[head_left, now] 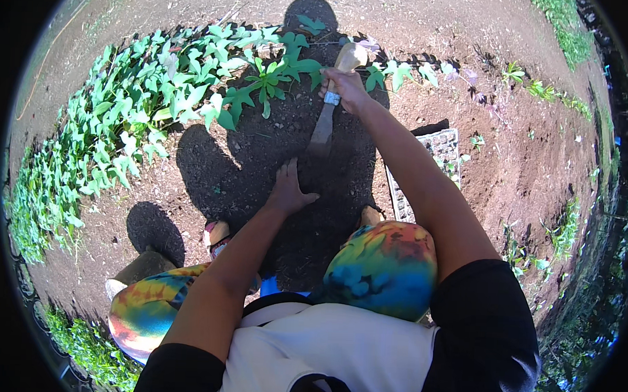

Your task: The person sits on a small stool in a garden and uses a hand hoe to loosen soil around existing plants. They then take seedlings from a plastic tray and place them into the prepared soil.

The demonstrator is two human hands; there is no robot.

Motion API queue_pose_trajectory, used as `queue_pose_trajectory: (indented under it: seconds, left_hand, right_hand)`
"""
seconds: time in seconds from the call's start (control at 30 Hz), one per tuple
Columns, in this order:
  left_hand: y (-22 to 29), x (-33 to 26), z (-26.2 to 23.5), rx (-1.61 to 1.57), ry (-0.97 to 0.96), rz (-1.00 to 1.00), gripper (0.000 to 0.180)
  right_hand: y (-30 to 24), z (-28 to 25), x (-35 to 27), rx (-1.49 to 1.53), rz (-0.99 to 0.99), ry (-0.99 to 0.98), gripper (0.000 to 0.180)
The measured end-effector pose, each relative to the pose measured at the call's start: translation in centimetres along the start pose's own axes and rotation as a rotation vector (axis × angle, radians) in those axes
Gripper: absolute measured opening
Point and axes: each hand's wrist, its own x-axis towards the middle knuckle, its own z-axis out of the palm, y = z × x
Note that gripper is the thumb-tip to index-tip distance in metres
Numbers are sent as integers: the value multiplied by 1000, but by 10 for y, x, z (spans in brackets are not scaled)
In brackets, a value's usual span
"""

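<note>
Gripping a hand trowel (pixel 328 113) by its pale wooden handle, the right hand (pixel 345 88) is closed around it; the dull metal blade points down into dark, shaded soil (pixel 260 166). The left hand (pixel 288 189) rests open, palm flat on the soil just below the blade tip. Leafy green plants (pixel 144 100) border the bed.

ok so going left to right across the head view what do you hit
leafy green plants → left hand pressed on the dark soil → digging tool gripped by the right hand → seedling tray → small weeds at the far right
</note>
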Motion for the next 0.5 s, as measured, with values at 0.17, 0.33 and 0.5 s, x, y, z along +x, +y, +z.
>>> queue_pose_trajectory:
  seconds: [0.17,0.33,0.5]
  left_hand:
    - [-2,6,-10,55,-84,14,123]
    - [-13,6,-17,-36,-70,96,120]
    - [-23,-24,-15,-114,117,198,98]
  right_hand:
    - [20,40,-64,-8,-474,-113,16]
    - [12,78,-158,-547,-630,-213,25]
    - [-134,86,-215,-252,-730,-354,16]
